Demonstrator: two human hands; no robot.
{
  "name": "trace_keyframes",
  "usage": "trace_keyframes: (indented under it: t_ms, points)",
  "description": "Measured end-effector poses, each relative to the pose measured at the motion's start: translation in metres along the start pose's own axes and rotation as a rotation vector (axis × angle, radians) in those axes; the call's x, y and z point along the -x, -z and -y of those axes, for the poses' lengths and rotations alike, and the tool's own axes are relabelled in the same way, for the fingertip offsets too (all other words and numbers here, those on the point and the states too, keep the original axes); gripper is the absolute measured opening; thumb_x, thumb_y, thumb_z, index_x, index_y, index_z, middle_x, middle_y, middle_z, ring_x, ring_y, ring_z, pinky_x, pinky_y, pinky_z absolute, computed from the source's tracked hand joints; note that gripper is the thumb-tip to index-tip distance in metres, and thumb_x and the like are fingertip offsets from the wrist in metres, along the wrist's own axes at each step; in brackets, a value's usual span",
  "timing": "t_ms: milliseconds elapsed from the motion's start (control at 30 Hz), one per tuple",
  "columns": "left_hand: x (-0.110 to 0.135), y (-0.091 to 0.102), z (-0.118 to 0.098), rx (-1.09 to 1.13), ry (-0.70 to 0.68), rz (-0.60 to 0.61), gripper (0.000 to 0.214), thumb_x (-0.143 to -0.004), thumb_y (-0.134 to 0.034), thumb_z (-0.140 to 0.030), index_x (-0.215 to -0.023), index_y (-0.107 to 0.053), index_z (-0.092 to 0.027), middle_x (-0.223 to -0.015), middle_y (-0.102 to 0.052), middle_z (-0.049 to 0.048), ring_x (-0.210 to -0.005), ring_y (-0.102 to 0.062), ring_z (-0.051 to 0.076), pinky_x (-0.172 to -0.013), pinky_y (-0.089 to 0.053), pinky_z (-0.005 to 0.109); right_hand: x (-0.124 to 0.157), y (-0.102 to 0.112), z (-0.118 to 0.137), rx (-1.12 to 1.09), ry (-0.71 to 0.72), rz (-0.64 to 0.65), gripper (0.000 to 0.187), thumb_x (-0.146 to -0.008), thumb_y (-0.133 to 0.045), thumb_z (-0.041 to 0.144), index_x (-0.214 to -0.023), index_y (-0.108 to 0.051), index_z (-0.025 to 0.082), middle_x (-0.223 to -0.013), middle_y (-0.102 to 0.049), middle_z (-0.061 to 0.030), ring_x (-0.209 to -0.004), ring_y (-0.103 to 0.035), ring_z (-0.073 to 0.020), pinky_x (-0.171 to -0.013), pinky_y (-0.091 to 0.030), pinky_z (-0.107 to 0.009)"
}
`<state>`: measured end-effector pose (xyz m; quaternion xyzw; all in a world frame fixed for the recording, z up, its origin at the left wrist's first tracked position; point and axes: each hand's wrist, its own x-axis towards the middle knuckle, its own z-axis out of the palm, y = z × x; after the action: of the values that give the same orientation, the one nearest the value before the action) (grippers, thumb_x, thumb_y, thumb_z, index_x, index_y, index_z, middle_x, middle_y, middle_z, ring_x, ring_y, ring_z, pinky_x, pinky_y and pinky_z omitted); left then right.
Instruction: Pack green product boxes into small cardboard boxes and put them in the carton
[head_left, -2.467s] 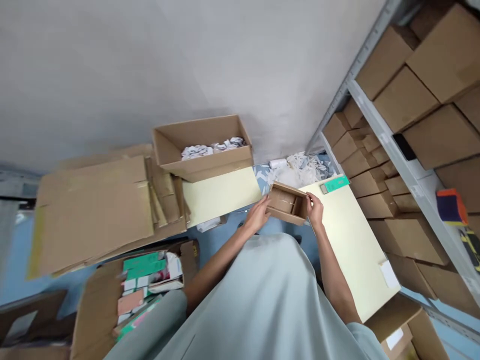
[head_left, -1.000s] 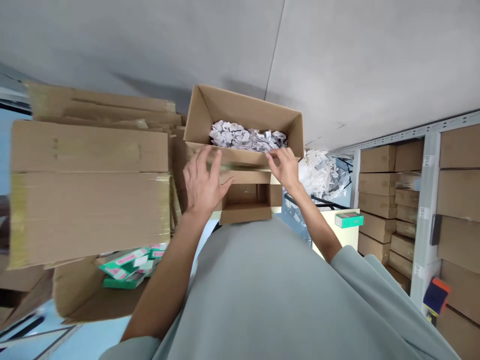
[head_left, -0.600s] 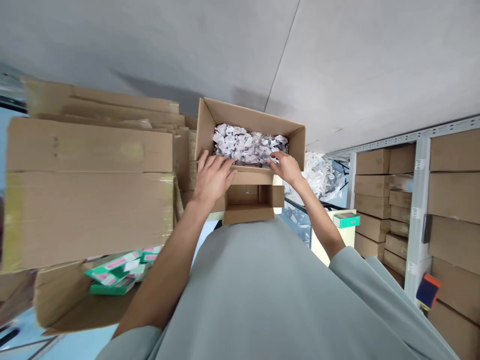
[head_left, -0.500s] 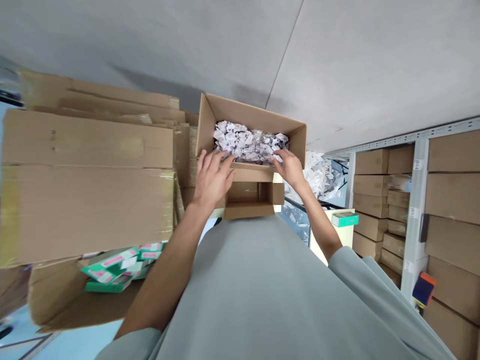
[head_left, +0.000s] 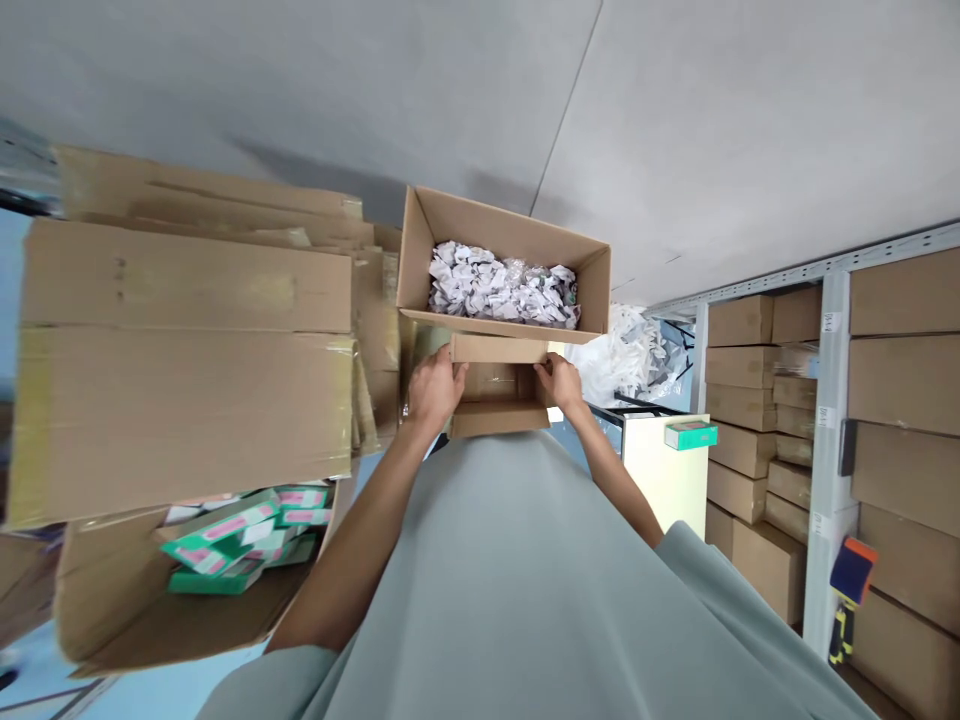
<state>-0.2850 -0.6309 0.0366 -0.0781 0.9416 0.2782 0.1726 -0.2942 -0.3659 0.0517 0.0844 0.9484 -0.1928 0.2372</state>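
The small cardboard box (head_left: 496, 398) is in the middle of the frame, just below centre. It is plain brown, open on top, with its flaps standing up, and its inside looks empty. No print shows on it. The left hand (head_left: 435, 386) closes on its left wall and the right hand (head_left: 559, 380) closes on its right wall, fingers curled over the edges, so both hands hold it.

Just above it stands a larger open carton (head_left: 450, 235), filled with crumpled white paper (head_left: 501, 290). At the left of the frame lies a stack of flattened cardboard (head_left: 187, 350). Below it, at the lower left, an open box (head_left: 112, 610) holds green packets (head_left: 240, 528) with pink labels; their writing is too small to read.

To the right, a green packet (head_left: 690, 434) lies on a cream surface (head_left: 664, 480). A metal shelf (head_left: 825, 420) at the right edge carries brown cartons (head_left: 900, 380); small white tags on its post cannot be read.
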Motion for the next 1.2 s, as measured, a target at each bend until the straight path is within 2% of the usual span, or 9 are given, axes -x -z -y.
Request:
trace_keyframes:
  t_ms: [200, 333, 467, 600, 733, 900, 1000, 1067, 1200]
  points:
    - [0.020, 0.002, 0.011, 0.109, 0.064, -0.013, 0.026, -0.104, -0.065, -0.036, -0.124, -0.074, -0.022, -0.119, -0.084, 0.0167, -0.113, -0.080, 0.037, -0.097, -0.061, 0.044, 0.023, -0.004, -0.016, -0.117, 0.088, -0.048, 0.020, -0.114, -0.068, 0.036, -0.120, -0.081, 0.021, -0.119, -0.082, -0.0100, -0.094, -0.079, -0.0230, -0.090, -0.057, -0.031]
    - [0.011, 0.010, 0.008, 0.143, -0.044, -0.114, 0.023, -0.105, -0.063, -0.036, -0.119, -0.076, -0.023, -0.127, -0.080, 0.0165, -0.118, -0.078, 0.035, -0.102, -0.060, 0.044, 0.020, 0.000, -0.015, -0.156, 0.116, -0.124, 0.021, -0.115, -0.067, 0.031, -0.119, -0.085, 0.021, -0.121, -0.082, -0.0110, -0.097, -0.079, -0.0236, -0.095, -0.058, -0.032]
    - [-0.004, 0.024, -0.007, 0.114, -0.064, -0.222, 0.029, -0.107, -0.062, -0.040, -0.125, -0.075, -0.022, -0.129, -0.076, 0.0187, -0.121, -0.074, 0.039, -0.106, -0.058, 0.050, 0.005, 0.012, -0.008, -0.139, 0.063, -0.171, 0.023, -0.115, -0.068, 0.033, -0.124, -0.085, 0.020, -0.123, -0.084, -0.0133, -0.107, -0.082, -0.0274, -0.099, -0.060, -0.035]
    - [-0.012, 0.044, -0.021, 0.086, -0.195, -0.329, 0.053, -0.103, -0.071, -0.043, -0.149, -0.065, -0.016, -0.151, -0.066, 0.0289, -0.146, -0.061, 0.048, -0.124, -0.047, 0.064, -0.001, 0.021, -0.006, -0.134, 0.063, -0.194, 0.026, -0.116, -0.067, 0.032, -0.134, -0.082, 0.020, -0.132, -0.084, -0.0137, -0.112, -0.083, -0.0279, -0.104, -0.060, -0.037]
    - [-0.018, 0.063, -0.036, 0.056, -0.370, -0.236, 0.089, -0.092, -0.088, -0.043, -0.168, -0.049, -0.017, -0.175, -0.048, 0.0317, -0.171, -0.035, 0.052, -0.138, -0.024, 0.076, -0.002, 0.021, -0.005, -0.154, 0.068, -0.186, 0.024, -0.114, -0.068, 0.027, -0.134, -0.081, 0.021, -0.135, -0.083, -0.0127, -0.113, -0.083, -0.0267, -0.106, -0.061, -0.037]
    - [-0.032, 0.077, -0.049, -0.007, -0.386, -0.248, 0.111, -0.084, -0.094, -0.045, -0.176, -0.039, -0.017, -0.187, -0.029, 0.0330, -0.177, -0.018, 0.054, -0.138, -0.011, 0.083, -0.011, 0.017, 0.003, -0.183, 0.044, -0.188, 0.031, -0.111, -0.072, 0.027, -0.142, -0.075, 0.024, -0.142, -0.082, -0.0127, -0.116, -0.084, -0.0272, -0.108, -0.063, -0.040]
    - [-0.047, 0.080, -0.047, -0.062, -0.429, -0.212, 0.095, -0.088, -0.087, -0.038, -0.172, -0.048, -0.016, -0.175, -0.051, 0.0289, -0.172, -0.035, 0.050, -0.139, -0.014, 0.079, -0.017, 0.015, 0.005, -0.180, 0.004, -0.191, 0.031, -0.109, -0.074, 0.026, -0.140, -0.074, 0.023, -0.141, -0.083, -0.0139, -0.120, -0.083, -0.0287, -0.108, -0.062, -0.041]
    - [-0.057, 0.080, -0.043, -0.092, -0.465, -0.141, 0.073, -0.092, -0.078, -0.031, -0.161, -0.063, -0.018, -0.152, -0.072, 0.0239, -0.155, -0.056, 0.046, -0.138, -0.025, 0.073, -0.018, 0.013, 0.005, -0.208, -0.028, -0.188, 0.027, -0.109, -0.072, 0.025, -0.135, -0.076, 0.023, -0.135, -0.085, -0.0125, -0.117, -0.083, -0.0282, -0.107, -0.062, -0.040]
    - [-0.066, 0.074, -0.035, -0.106, -0.489, -0.079, 0.037, -0.098, -0.066, -0.025, -0.133, -0.081, -0.024, -0.120, -0.081, 0.0178, -0.126, -0.069, 0.041, -0.126, -0.042, 0.064, -0.015, 0.003, 0.001, -0.341, -0.086, -0.195, 0.027, -0.105, -0.072, 0.030, -0.130, -0.077, 0.022, -0.119, -0.089, -0.0096, -0.102, -0.085, -0.0263, -0.099, -0.063, -0.038]
